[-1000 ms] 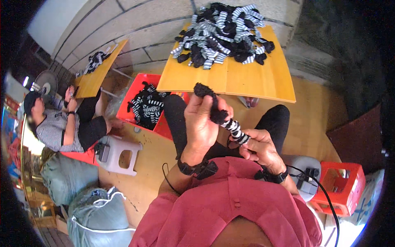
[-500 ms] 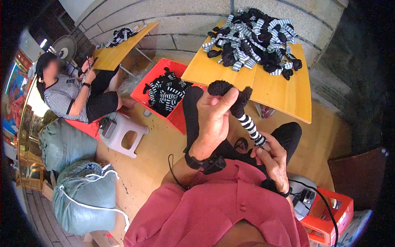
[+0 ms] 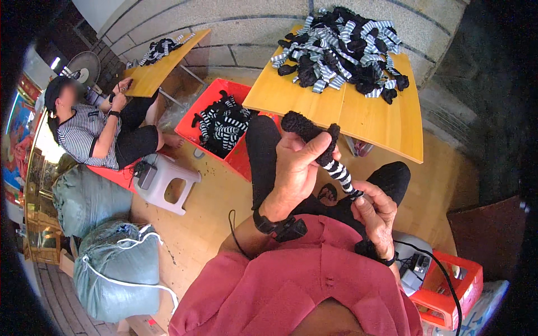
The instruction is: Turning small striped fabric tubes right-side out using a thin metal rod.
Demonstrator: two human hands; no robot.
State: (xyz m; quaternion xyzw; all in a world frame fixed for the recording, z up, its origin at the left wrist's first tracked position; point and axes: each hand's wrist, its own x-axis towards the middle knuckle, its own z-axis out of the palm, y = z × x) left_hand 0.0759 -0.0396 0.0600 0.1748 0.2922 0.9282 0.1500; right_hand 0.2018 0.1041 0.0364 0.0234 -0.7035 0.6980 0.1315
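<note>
Over my lap, both my hands hold a knitted piece [image 3: 338,171], with fuzzy black lobes at its upper end and a narrow black-and-white striped tube below. My left hand [image 3: 298,168] is closed around the black part, its thumb lying across the front. At the dark lower tip of the tube, my right hand [image 3: 376,211] pinches with thumb and fingers. Whether a small tool is between those fingers cannot be made out. On the yellow table [image 3: 392,131] in front lies a heap of similar black and striped pieces [image 3: 342,50].
A red crate [image 3: 238,159] of striped knitted pieces stands left of my knees. Further left, a seated person [image 3: 92,131] works at another yellow table [image 3: 168,61]. A grey stool [image 3: 162,182] and stuffed green sacks [image 3: 115,274] stand at left; a red plastic stool [image 3: 459,297] is at lower right.
My left hand has shifted slightly right and down, its thumb further over the black part. My right hand has moved slightly right, still at the tube's tip. The view has shifted a little.
</note>
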